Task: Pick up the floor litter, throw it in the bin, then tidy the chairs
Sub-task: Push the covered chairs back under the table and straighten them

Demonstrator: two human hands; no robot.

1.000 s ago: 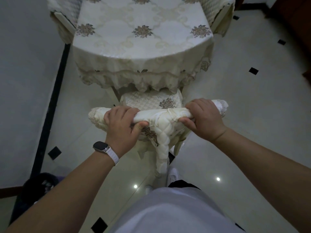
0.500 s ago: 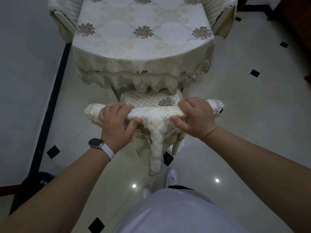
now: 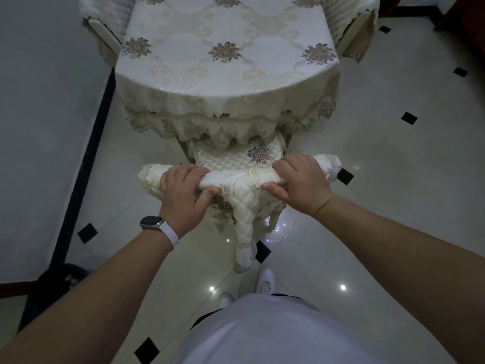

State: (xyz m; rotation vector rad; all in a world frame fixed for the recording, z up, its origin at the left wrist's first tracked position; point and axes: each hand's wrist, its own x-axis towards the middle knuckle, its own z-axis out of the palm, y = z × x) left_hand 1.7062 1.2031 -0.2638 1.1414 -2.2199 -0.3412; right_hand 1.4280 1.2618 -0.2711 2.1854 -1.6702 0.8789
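- Left hand (image 3: 183, 195) wrapped round top rail of chair (image 3: 237, 160), left of centre: fingers curled over far side, thumb pressed under near side. Firm grip on the padded rail, nothing else held.
- Right hand (image 3: 299, 183) same grip, right of centre. Symmetric two-hand hold probably chosen for a straight push with no yaw.
- Chair dead ahead at 12 o'clock, backrest toward the body, seat front tucked beneath tablecloth fringe (image 3: 225, 132) of table (image 3: 228, 82). Rear of seat showing, so likely not fully home yet.
- Cover tail (image 3: 244, 232) hanging from rail centre toward 6 o'clock, between the hands and not trapped by either.
- Second chair (image 3: 105, 24) at 11 o'clock and third chair (image 3: 351, 24) at 1 o'clock, both close against the table. Look already pushed in.
- Bin (image 3: 60, 279) at 8 o'clock near the wall. Contents unreadable.
- No litter identifiable on visible floor (image 3: 393, 179). Judged stage: chair tidying.
- Risks: cover slipping on the rail under load, fringe snagging on the seat.
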